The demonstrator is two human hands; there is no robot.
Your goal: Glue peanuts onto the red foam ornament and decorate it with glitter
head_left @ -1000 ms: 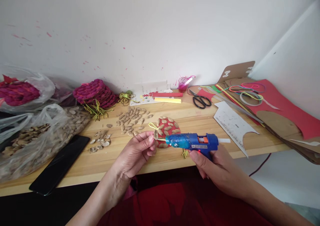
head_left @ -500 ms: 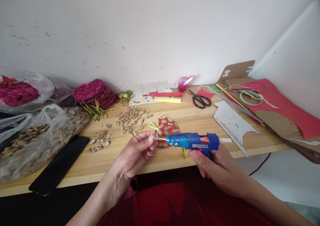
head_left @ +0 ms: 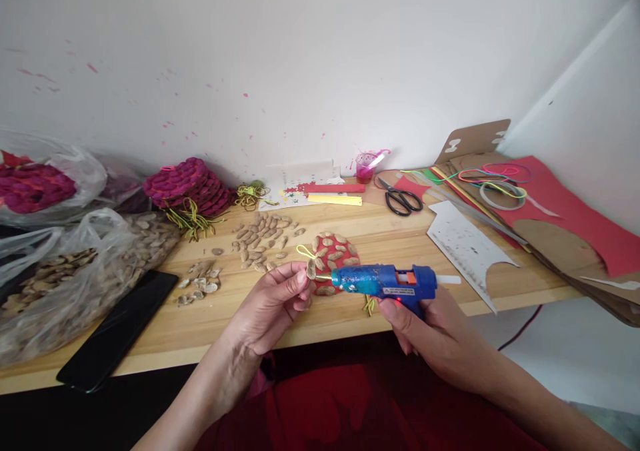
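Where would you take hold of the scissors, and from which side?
I'd grip the scissors by the black handles, coming from the near side of the table: the loops lie toward the person, while the blades point away toward the wall. The right hand would probably need to put down the glue gun first.

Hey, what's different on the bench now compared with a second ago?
Nothing has visibly moved, been picked up or let go; the view itself drifted very slightly. The left hand still pinches a peanut shell, and the right hand still grips the blue glue gun, its nozzle pointed at that shell.
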